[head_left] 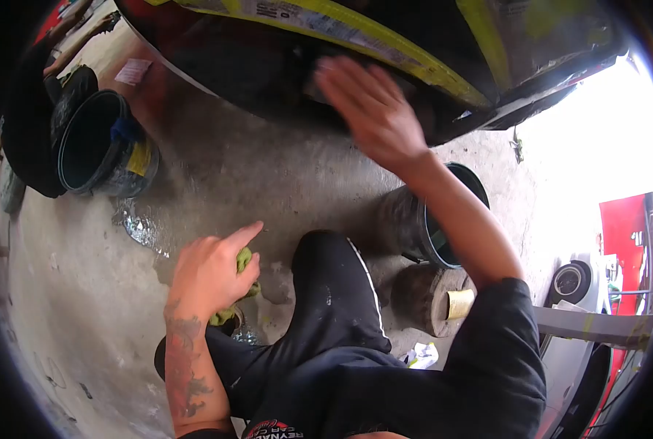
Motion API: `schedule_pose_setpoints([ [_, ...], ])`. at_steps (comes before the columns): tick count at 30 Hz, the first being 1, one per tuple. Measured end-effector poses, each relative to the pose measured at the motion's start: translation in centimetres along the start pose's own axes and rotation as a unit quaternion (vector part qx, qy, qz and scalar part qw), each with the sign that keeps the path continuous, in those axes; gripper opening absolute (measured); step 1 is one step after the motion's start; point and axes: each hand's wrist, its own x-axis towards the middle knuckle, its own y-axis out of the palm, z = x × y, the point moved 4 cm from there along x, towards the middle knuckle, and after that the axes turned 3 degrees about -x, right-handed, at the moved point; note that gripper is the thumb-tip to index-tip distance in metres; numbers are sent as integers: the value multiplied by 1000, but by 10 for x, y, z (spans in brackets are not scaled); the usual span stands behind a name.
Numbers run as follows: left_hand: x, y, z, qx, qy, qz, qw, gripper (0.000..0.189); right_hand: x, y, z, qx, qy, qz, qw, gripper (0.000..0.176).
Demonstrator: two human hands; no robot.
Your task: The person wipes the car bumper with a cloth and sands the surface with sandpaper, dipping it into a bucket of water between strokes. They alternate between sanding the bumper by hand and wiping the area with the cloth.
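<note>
My left hand (211, 272) is closed around a yellow-green cloth (243, 262), with the index finger stretched out, low over the concrete floor beside my bent knee (326, 256). My right hand (370, 106) is blurred, fingers together and flat, pressed against the dark lower body of a vehicle (268, 66) just under its yellow stripe (385, 40). It looks as if something dark sits under the palm, but I cannot tell what.
A dark bucket (103, 146) lies tilted at the left with a wet patch (140, 227) on the concrete below it. Another dark bucket (421, 219) and a smaller dusty tub (429, 296) stand right of my knee. A red panel (626, 234) and a wheel (569, 280) are at the far right.
</note>
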Motion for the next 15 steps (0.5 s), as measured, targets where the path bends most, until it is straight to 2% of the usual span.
schedule_pose_setpoints([
  [3,12,10,0,-2,1,15,1000,43,34,14,21,19,-2,-46,999,61],
  [4,14,11,0,-3,6,19,1000,43,24,12,17,11,1,-23,1000,62],
  [6,12,7,-1,-11,9,9,1000,43,-12,-6,-8,-12,-2,22,1000,64],
  [8,6,1,1,-14,-4,7,1000,44,-71,-15,-41,-51,37,59,996,69],
  [10,-2,-8,3,-4,-36,13,999,44,-118,-15,-60,-64,56,15,996,72],
  [13,-5,-2,8,29,-41,18,999,42,-90,-14,-42,-64,50,42,996,71],
  [15,0,4,5,1,-25,11,1000,43,-32,-5,-11,-28,5,43,999,66],
])
